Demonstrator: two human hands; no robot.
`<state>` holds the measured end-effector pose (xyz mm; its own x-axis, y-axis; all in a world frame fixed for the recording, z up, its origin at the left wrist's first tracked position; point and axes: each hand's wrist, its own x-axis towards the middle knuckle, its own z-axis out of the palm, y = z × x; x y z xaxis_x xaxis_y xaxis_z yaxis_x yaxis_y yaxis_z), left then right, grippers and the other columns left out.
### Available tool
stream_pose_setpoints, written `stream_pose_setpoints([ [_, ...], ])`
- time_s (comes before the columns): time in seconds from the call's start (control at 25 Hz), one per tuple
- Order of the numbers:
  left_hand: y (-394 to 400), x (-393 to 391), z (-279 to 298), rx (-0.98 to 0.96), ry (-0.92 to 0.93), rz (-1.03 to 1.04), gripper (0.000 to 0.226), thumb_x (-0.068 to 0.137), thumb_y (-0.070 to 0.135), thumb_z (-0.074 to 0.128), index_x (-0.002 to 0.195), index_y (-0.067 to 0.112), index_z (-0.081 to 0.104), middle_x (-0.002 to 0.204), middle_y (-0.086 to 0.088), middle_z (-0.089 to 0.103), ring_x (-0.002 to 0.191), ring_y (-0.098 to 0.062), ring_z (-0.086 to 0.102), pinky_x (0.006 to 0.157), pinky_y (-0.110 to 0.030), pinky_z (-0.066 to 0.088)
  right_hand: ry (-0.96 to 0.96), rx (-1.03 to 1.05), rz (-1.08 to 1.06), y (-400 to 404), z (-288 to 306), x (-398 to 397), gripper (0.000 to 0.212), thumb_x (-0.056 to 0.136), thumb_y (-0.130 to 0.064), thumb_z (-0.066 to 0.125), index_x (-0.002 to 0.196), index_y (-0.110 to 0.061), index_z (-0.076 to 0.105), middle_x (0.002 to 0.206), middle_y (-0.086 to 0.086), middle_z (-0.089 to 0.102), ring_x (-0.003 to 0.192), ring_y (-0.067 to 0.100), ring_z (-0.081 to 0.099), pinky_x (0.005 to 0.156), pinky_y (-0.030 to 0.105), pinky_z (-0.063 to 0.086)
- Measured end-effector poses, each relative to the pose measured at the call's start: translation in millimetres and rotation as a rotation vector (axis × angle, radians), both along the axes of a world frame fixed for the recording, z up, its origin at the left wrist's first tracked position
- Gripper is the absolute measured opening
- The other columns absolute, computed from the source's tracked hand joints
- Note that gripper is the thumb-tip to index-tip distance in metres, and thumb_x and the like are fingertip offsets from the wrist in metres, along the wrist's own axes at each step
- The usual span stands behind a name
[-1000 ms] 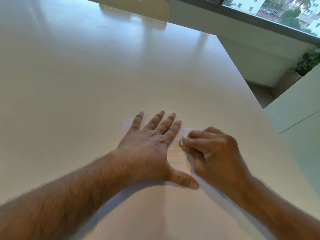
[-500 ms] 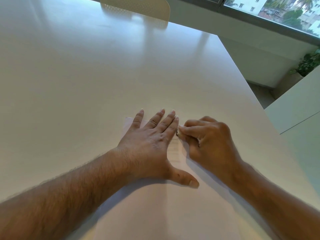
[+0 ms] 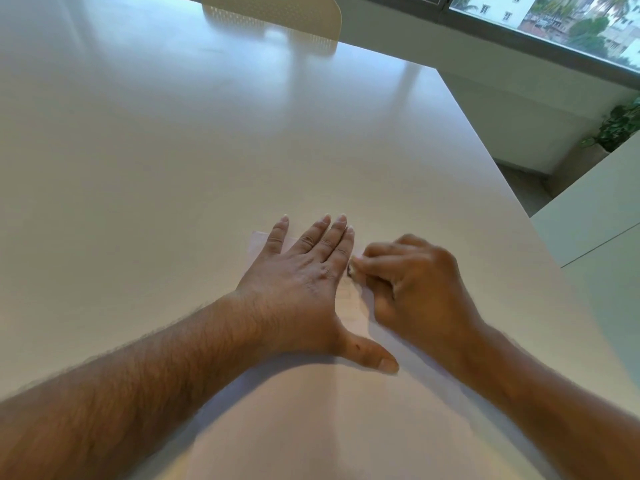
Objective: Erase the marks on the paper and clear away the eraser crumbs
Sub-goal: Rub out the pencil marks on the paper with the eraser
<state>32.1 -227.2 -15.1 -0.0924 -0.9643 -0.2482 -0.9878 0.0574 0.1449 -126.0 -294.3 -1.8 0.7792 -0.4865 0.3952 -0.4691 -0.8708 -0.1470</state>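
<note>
A white sheet of paper (image 3: 349,403) lies on the white table (image 3: 173,174) close to me. My left hand (image 3: 304,289) rests flat on the paper's far part, fingers spread, pinning it down. My right hand (image 3: 422,292) is curled beside it, pinching a small eraser (image 3: 353,270) whose dark tip touches the paper next to my left index finger. Faint pencil marks (image 3: 346,303) show on the strip of paper between the two hands. I cannot make out any crumbs.
The table's right edge (image 3: 491,161) runs diagonally past my right hand. A beige chair back (image 3: 273,15) stands at the far side. A second white surface (image 3: 595,216) sits to the right, with a plant (image 3: 620,126) and windows behind it.
My right hand with the eraser slid up the paper, then back down a little, rubbing beside my left fingers. The left hand stayed flat in place.
</note>
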Motion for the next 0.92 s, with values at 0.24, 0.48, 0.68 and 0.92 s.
stream_pose_setpoints([
  [0.24,-1,1,1,0.006,0.002,0.007,0.149,0.052,0.105,0.029,0.153,0.013,-0.031,0.162,0.000,-0.038,0.147,-0.012,-0.038,0.121,-0.055,-0.017,-0.039,0.075,0.047,31,1,-23,0.018,0.085,-0.011,0.062,0.077,-0.016,0.078,0.070,-0.006,0.069,0.062,0.019,0.058,0.061,0.031,0.052],
  [0.48,1,0,2,0.028,-0.003,0.005,0.152,0.049,0.108,0.025,0.152,0.013,-0.033,0.160,0.000,-0.041,0.146,-0.011,-0.039,0.121,-0.055,-0.018,-0.023,0.015,0.025,13,-1,-16,0.023,0.087,-0.016,0.059,0.075,-0.017,0.078,0.068,-0.007,0.069,0.061,0.020,0.059,0.058,0.034,0.054],
  [0.68,-1,0,3,0.024,0.001,0.009,0.153,0.048,0.109,0.026,0.152,0.013,-0.033,0.160,0.001,-0.041,0.146,-0.011,-0.040,0.121,-0.055,-0.018,0.000,0.008,-0.033,-3,-2,-10,0.019,0.086,-0.012,0.063,0.074,-0.015,0.077,0.066,-0.007,0.068,0.059,0.020,0.057,0.057,0.036,0.053],
  [0.92,-2,0,2,0.026,-0.009,-0.002,0.151,0.050,0.107,0.025,0.152,0.013,-0.032,0.161,0.000,-0.040,0.146,-0.011,-0.039,0.121,-0.055,-0.018,-0.074,0.023,0.064,27,-1,-28,0.019,0.087,-0.010,0.063,0.077,-0.013,0.079,0.070,-0.004,0.070,0.062,0.021,0.060,0.061,0.030,0.053],
])
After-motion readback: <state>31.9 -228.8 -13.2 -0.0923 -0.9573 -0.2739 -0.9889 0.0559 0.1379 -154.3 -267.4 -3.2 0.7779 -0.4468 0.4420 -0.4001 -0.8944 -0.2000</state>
